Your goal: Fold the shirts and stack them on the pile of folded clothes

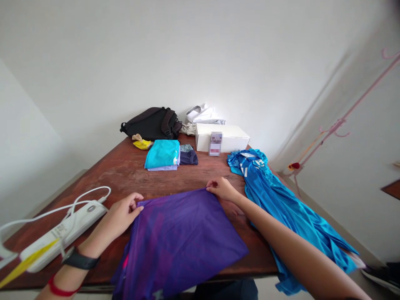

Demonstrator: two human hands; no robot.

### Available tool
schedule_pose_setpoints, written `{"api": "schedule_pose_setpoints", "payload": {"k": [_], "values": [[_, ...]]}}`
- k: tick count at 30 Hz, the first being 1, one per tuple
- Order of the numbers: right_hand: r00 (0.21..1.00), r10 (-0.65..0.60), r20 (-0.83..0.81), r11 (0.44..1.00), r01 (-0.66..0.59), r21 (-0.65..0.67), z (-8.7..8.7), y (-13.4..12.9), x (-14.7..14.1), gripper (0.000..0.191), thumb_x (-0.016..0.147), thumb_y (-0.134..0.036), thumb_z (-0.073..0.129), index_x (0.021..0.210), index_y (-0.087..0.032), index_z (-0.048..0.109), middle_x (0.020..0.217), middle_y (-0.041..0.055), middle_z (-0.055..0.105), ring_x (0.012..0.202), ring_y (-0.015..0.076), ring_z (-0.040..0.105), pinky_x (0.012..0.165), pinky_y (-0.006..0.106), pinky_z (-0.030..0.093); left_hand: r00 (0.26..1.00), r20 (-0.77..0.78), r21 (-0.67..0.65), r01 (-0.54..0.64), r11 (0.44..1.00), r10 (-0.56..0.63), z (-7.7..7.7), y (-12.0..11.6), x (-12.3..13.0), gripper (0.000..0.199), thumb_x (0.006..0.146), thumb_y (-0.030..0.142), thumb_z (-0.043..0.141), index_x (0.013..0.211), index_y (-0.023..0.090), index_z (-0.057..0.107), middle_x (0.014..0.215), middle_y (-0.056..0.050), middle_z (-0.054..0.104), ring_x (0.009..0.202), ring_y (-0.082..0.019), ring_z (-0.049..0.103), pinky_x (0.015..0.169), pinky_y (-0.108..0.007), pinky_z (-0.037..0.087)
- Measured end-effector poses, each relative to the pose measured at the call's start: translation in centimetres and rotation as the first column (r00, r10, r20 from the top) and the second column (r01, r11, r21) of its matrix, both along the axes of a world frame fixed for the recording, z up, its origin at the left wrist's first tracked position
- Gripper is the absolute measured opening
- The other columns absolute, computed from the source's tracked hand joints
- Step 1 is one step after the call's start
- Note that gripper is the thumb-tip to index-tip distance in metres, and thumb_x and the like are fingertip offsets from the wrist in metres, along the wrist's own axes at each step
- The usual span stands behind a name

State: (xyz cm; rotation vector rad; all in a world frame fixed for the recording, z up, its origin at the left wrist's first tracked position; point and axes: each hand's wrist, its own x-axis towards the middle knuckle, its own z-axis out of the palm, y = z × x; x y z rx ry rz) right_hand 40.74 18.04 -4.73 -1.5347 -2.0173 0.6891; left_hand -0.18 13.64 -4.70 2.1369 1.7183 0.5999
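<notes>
A purple garment [187, 237] lies spread over the front of the wooden table, its near part hanging past the edge. My left hand [126, 210], with a dark watch and a red band on the wrist, pinches its far left corner. At the far right corner, my right hand [221, 188] has finger and thumb closed on the cloth. The fabric stretches between the two hands. Beyond it sits a folded turquoise garment [162, 154] on a light purple one [162, 168]. To the right of my right hand, a crumpled blue garment [290, 221] drapes over the table's right side.
A white power strip [65, 233] with cables lies at the left. Along the back are a black backpack [146, 123], a white box [231, 135], white cloth [204, 114], a dark folded cloth [189, 157] and a yellow item [143, 144]. A pink rack [353, 104] stands at the right.
</notes>
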Motion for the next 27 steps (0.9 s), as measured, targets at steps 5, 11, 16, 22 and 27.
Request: {"api": "schedule_pose_setpoints", "payload": {"k": [5, 11, 16, 22, 27], "values": [[0.997, -0.025, 0.076, 0.999, 0.021, 0.046, 0.1, -0.6, -0.4, 0.015, 0.088, -0.031, 0.068, 0.091, -0.019, 0.076, 0.080, 0.0037, 0.075, 0.070, 0.0177, 0.066, 0.063, 0.026, 0.043, 0.988, -0.150, 0.235, -0.003, 0.972, 0.039, 0.7, -1.6, 1.8, 0.047, 0.094, 0.047, 0.049, 0.131, 0.019, 0.057, 0.121, -0.013, 0.066, 0.111, -0.031, 0.065, 0.098, -0.047, 0.051], [0.971, -0.083, 0.223, 0.987, 0.048, 0.156, -0.3, -1.7, -1.8, 0.034, 0.086, -0.050, 0.074, 0.098, -0.018, 0.072, 0.099, 0.0093, 0.072, 0.089, 0.0242, 0.067, 0.075, 0.031, 0.046, 0.895, -0.305, 0.173, 0.388, 0.905, -0.325, 1.1, -5.6, 7.6, 0.064, 0.102, 0.056, 0.046, 0.158, 0.028, 0.035, 0.163, -0.009, 0.039, 0.149, -0.032, 0.038, 0.118, -0.050, 0.039], [0.976, -0.026, 0.217, 0.979, -0.019, 0.202, -0.6, -1.8, -1.9, 0.022, 0.087, -0.038, 0.076, 0.091, -0.017, 0.069, 0.098, 0.0091, 0.068, 0.090, 0.0223, 0.064, 0.081, 0.031, 0.047, 0.794, -0.425, 0.060, 0.504, 0.861, -0.435, -0.4, -7.4, 9.1, 0.068, 0.104, 0.056, 0.042, 0.163, 0.036, 0.018, 0.170, -0.007, 0.021, 0.154, -0.036, 0.025, 0.118, -0.061, 0.035], [0.997, 0.078, 0.008, 0.981, -0.078, 0.176, 0.1, -1.4, -1.3, 0.015, 0.087, -0.030, 0.074, 0.086, -0.019, 0.063, 0.082, 0.0013, 0.068, 0.076, 0.0178, 0.062, 0.069, 0.027, 0.042, 0.785, -0.435, 0.034, 0.503, 0.863, -0.441, -0.2, -7.0, 8.7, 0.070, 0.103, 0.057, 0.043, 0.163, 0.038, 0.014, 0.171, -0.008, 0.015, 0.154, -0.038, 0.023, 0.118, -0.064, 0.032], [0.995, 0.034, -0.090, 0.980, -0.016, 0.201, 0.1, 0.1, 0.9, 0.016, 0.083, -0.027, 0.075, 0.089, -0.020, 0.063, 0.089, 0.0019, 0.071, 0.080, 0.0180, 0.063, 0.073, 0.027, 0.045, 0.777, -0.399, 0.003, 0.533, 0.846, -0.488, 0.4, -4.2, 9.7, 0.068, 0.103, 0.057, 0.042, 0.163, 0.037, 0.017, 0.171, -0.008, 0.011, 0.156, -0.036, 0.019, 0.121, -0.060, 0.028]]}}
